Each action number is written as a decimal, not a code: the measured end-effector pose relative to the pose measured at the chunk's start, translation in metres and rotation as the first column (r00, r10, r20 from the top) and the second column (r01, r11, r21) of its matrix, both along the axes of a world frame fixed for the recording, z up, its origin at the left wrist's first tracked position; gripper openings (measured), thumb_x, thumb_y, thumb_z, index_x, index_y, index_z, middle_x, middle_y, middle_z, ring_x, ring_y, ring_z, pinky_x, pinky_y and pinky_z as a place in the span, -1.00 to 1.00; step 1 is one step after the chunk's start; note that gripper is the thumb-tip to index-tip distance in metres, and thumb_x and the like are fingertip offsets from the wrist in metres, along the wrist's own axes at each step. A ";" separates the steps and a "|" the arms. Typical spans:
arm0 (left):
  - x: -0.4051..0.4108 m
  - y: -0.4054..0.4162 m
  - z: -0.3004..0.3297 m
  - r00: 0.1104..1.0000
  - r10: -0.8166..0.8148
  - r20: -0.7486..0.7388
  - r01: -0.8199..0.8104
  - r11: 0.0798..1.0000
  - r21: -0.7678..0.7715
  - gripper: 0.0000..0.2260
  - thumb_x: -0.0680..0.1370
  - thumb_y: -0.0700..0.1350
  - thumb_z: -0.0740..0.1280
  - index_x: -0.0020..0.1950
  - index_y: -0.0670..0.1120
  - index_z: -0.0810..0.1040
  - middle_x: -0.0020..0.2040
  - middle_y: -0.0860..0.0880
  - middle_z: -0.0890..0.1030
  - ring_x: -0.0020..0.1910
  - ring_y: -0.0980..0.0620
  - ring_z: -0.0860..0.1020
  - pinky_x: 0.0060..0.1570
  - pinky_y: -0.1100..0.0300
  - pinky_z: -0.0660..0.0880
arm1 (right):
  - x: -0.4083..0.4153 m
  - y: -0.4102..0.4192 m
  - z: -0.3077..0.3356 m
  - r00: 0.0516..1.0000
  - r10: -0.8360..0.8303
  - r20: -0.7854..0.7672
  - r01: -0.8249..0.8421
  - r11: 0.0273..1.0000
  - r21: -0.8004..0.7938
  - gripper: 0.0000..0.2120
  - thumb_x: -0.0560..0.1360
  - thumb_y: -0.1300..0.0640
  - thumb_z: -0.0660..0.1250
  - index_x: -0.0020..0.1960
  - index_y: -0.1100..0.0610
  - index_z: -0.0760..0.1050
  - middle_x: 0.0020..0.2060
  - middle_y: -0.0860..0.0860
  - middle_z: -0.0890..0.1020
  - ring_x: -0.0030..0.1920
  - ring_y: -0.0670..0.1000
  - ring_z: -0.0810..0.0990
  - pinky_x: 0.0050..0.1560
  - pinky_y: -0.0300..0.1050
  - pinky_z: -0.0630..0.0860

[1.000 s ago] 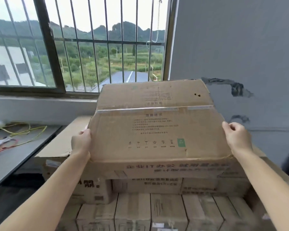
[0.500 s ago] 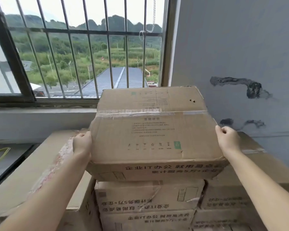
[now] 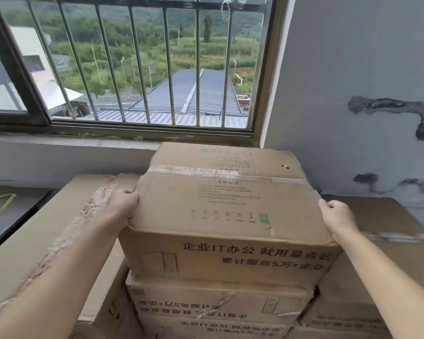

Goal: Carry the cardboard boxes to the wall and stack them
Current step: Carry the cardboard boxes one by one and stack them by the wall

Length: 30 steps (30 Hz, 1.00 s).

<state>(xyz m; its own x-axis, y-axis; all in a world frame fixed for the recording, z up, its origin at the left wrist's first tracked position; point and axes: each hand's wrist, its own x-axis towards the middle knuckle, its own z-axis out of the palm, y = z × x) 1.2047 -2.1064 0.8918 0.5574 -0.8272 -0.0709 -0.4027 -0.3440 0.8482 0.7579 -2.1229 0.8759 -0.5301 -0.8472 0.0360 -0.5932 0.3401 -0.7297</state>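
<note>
I hold a brown cardboard box (image 3: 225, 209) with a taped top seam and dark printed text on its front face. My left hand (image 3: 121, 204) grips its left top edge and my right hand (image 3: 335, 216) grips its right top edge, fingers curled over the rim. The box sits at the top of a stack, over another box (image 3: 218, 302) with the same print upside down. Whether the held box fully rests on the one below, I cannot tell.
A large flat box (image 3: 47, 241) lies to the left of the stack and another (image 3: 377, 253) to the right. The grey wall (image 3: 353, 69) with dark patches rises behind on the right. A barred window (image 3: 137, 64) fills the wall ahead above a sill.
The box has come lower and closer to the window wall, down onto the top of the stack. Both hands kept their grip on its side edges.
</note>
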 end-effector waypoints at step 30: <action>-0.003 0.107 0.011 0.764 -0.599 0.240 0.634 0.631 -0.448 -0.70 0.52 0.04 0.26 0.25 0.15 0.38 0.07 0.10 0.51 0.07 0.31 0.49 0.10 0.39 0.44 | 0.107 0.197 0.017 0.975 0.217 0.041 -0.194 0.932 -0.305 -0.66 0.57 0.07 0.23 0.32 -0.08 0.29 0.22 -0.12 0.45 0.22 -0.18 0.45 0.16 -0.32 0.38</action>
<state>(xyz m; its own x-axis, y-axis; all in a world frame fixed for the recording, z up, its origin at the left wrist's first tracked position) 1.2018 -1.9998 0.9024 -0.1067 -0.8903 0.4427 -0.4270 0.4432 0.7882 0.8648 -1.9255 0.8930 -0.3563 -0.8942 0.2711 -0.5685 -0.0228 -0.8224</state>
